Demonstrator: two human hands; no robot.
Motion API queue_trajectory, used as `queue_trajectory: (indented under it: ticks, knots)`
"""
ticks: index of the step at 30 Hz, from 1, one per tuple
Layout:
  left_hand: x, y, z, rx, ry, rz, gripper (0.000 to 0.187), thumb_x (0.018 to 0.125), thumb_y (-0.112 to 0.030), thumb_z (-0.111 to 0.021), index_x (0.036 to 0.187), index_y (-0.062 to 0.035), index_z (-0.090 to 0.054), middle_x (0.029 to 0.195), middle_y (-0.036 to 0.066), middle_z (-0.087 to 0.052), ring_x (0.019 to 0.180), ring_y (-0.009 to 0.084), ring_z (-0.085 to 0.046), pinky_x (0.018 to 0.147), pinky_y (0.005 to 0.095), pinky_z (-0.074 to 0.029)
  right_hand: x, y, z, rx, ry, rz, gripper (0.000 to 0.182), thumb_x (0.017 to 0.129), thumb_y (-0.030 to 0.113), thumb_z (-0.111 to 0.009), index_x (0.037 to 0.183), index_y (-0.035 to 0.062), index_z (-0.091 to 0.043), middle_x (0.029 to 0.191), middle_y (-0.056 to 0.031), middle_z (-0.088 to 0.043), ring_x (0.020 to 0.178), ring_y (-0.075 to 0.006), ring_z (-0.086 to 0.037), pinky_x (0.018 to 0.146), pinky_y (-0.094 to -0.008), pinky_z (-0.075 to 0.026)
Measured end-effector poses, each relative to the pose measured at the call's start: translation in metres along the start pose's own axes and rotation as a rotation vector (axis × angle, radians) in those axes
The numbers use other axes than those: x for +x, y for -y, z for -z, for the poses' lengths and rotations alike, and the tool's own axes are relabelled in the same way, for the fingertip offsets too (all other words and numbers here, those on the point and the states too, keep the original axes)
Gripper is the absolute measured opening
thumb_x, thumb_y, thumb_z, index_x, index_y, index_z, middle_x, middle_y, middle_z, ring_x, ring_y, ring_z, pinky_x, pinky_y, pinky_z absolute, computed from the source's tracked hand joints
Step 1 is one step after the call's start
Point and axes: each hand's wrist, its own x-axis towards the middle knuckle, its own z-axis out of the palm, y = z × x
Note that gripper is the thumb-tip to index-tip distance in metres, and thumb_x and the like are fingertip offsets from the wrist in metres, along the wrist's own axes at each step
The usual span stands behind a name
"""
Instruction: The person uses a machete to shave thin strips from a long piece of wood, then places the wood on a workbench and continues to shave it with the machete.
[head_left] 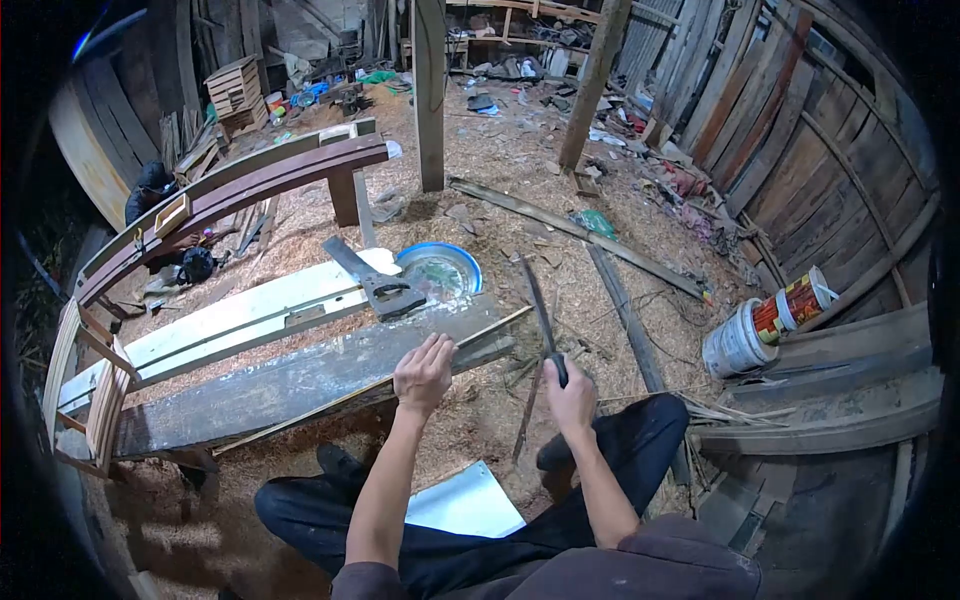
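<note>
My left hand [424, 375] is closed around a thin wooden strip [325, 408], which lies slantwise along the near edge of a worn grey plank [270, 385]. One end of the strip sticks out past the hand to the right. My right hand [572, 392] grips the dark handle of a long-bladed knife [540, 310], its blade pointing up and away from me, near that end. A handsaw [385, 292] with a dark handle rests at the plank's far side, beside a round blue-rimmed tray [474, 270].
White boards [225, 312] lie beyond the plank. A curved reddish-brown wooden piece [270, 190] stands farther back. White buckets [738, 340] are at right, and a white sheet [465, 505] lies between my legs. Posts [430, 110] rise from the shavings-covered floor [500, 215].
</note>
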Motion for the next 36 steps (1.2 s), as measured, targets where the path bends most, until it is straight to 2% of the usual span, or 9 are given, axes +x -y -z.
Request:
queue_trajectory:
  ticks: [8,11,14,15,18,23,27,29,36]
  knots:
    - [0.006,0.002,0.002,0.006,-0.021,-0.006,0.009,0.097,-0.016,-0.072,0.104,-0.0113,-0.075,0.114,0.003,-0.080,0.112,0.0189,-0.076,0.085,0.0344,-0.060,-0.021,-0.011,0.001,0.233,-0.023,-0.200,0.047,0.104,0.039,-0.066,0.131,0.0004,-0.070,0.107,-0.0264,-0.076,0.103,-0.0430,-0.074,0.088,-0.0467,-0.056]
    - [0.005,-0.001,0.001,0.018,-0.031,-0.018,0.008,0.097,-0.016,-0.072,0.102,-0.0107,-0.075,0.113,0.003,-0.080,0.110,0.0188,-0.076,0.084,0.0340,-0.060,-0.031,0.001,-0.004,0.240,-0.259,0.013,0.052,0.108,0.047,-0.059,0.132,0.0020,-0.069,0.089,-0.0184,-0.075,0.076,-0.0321,-0.074,0.068,-0.0431,-0.055]
    - [0.004,0.000,0.001,0.014,-0.036,-0.003,0.009,0.097,-0.016,-0.072,0.103,-0.0107,-0.075,0.114,0.003,-0.080,0.110,0.0189,-0.076,0.084,0.0344,-0.060,-0.041,0.010,0.001,0.152,-0.120,0.131,0.053,0.107,0.047,-0.061,0.137,0.0040,-0.068,0.087,-0.0177,-0.076,0.075,-0.0305,-0.075,0.066,-0.0417,-0.056]
    - [0.004,-0.001,0.000,0.005,-0.037,0.005,0.009,0.097,-0.016,-0.072,0.104,-0.0108,-0.076,0.114,0.003,-0.080,0.110,0.0190,-0.076,0.085,0.0347,-0.060,-0.044,0.020,0.009,0.280,0.037,0.084,0.047,0.103,0.036,-0.068,0.137,0.0033,-0.068,0.105,-0.0224,-0.076,0.095,-0.0397,-0.075,0.082,-0.0447,-0.058]
    - [0.005,-0.001,0.002,-0.005,-0.036,0.013,0.009,0.097,-0.016,-0.072,0.103,-0.0109,-0.076,0.115,0.003,-0.080,0.110,0.0191,-0.076,0.085,0.0347,-0.060,-0.043,0.030,0.015,0.125,0.200,0.106,0.047,0.103,0.039,-0.068,0.137,0.0074,-0.070,0.100,-0.0197,-0.077,0.091,-0.0391,-0.076,0.079,-0.0438,-0.058]
    - [0.004,-0.003,0.004,0.001,-0.038,0.033,0.010,0.097,-0.018,-0.073,0.105,-0.0122,-0.076,0.115,0.002,-0.080,0.111,0.0183,-0.076,0.087,0.0346,-0.060,-0.046,0.027,0.000,0.221,0.058,-0.029,0.053,0.100,0.045,-0.070,0.136,0.0065,-0.070,0.102,-0.0238,-0.077,0.095,-0.0391,-0.076,0.080,-0.0442,-0.058]
    - [0.003,-0.002,0.004,-0.001,-0.021,0.041,0.011,0.098,-0.018,-0.072,0.106,-0.0134,-0.077,0.115,0.001,-0.080,0.112,0.0173,-0.075,0.087,0.0341,-0.060,-0.052,0.029,0.009,0.181,0.107,-0.012,0.052,0.102,0.046,-0.067,0.137,0.0084,-0.070,0.097,-0.0228,-0.077,0.088,-0.0407,-0.076,0.074,-0.0480,-0.056]
    - [0.003,-0.002,0.005,0.002,-0.021,0.035,0.011,0.097,-0.018,-0.072,0.107,-0.0134,-0.077,0.115,0.001,-0.080,0.112,0.0173,-0.075,0.087,0.0339,-0.060,-0.052,0.027,0.006,0.242,0.017,0.135,0.052,0.102,0.046,-0.068,0.136,0.0075,-0.070,0.095,-0.0212,-0.077,0.087,-0.0395,-0.076,0.073,-0.0471,-0.057]
    - [0.004,-0.003,0.005,0.002,-0.033,0.033,0.012,0.096,-0.017,-0.074,0.107,-0.0126,-0.077,0.114,0.001,-0.080,0.112,0.0179,-0.075,0.086,0.0338,-0.060,-0.044,0.030,0.003,0.159,0.112,0.176,0.050,0.100,0.044,-0.071,0.135,0.0084,-0.071,0.099,-0.0195,-0.078,0.085,-0.0354,-0.077,0.072,-0.0424,-0.058]
